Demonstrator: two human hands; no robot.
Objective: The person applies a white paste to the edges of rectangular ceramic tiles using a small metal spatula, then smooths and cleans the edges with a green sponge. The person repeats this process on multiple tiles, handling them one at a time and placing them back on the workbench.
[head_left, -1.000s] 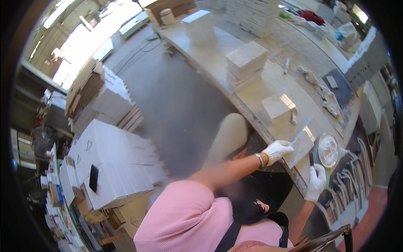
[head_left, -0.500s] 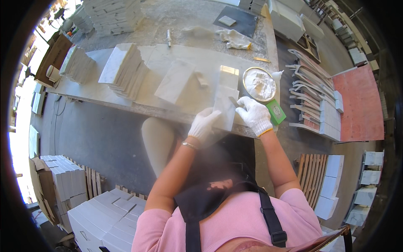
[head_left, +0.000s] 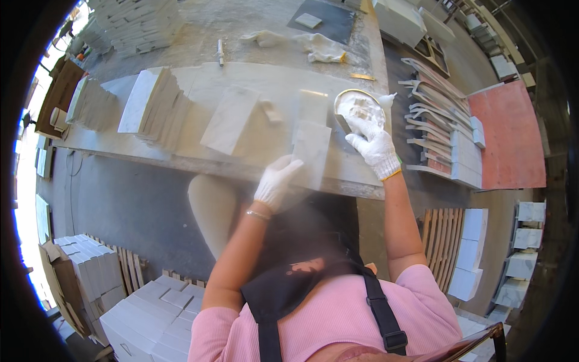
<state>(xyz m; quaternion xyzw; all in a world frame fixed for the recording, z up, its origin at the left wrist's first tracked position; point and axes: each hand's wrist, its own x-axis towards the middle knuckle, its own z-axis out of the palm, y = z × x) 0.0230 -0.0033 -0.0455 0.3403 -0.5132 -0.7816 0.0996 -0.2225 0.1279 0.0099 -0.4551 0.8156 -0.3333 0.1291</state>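
Working at a long pale stone workbench [head_left: 199, 151], largest thing first:

Bench: the grey-white slab top runs across the view, dusty, carrying everything below.

Tile stack: a leaning pile of white rectangular marble tiles [head_left: 154, 105] stands on the bench toward the person's left, well apart from both hands.

Loose tile: a single pale marble tile [head_left: 230, 119] lies flat between that stack and the tile in hand.

Tile in hand: a pale grey rectangular stone tile [head_left: 312, 151] lies flat on the bench near its front edge, just below the round dish. Judged stiff, fairly heavy for its thickness, brittle at the corners and slick with dust; best taken by the two long edges, both hands, not by a corner.

Dish: a round shallow metal dish of white paste [head_left: 356, 107] sits just beyond the tile's far end.

Left hand [head_left: 276, 183]: in a white glove, fingers together and stretched out, tips touching the tile's near left edge; it pinches nothing.

Right hand [head_left: 374, 143]: in a white glove, fingers bent loosely down at the dish's near rim; whether they nip anything I cannot tell.
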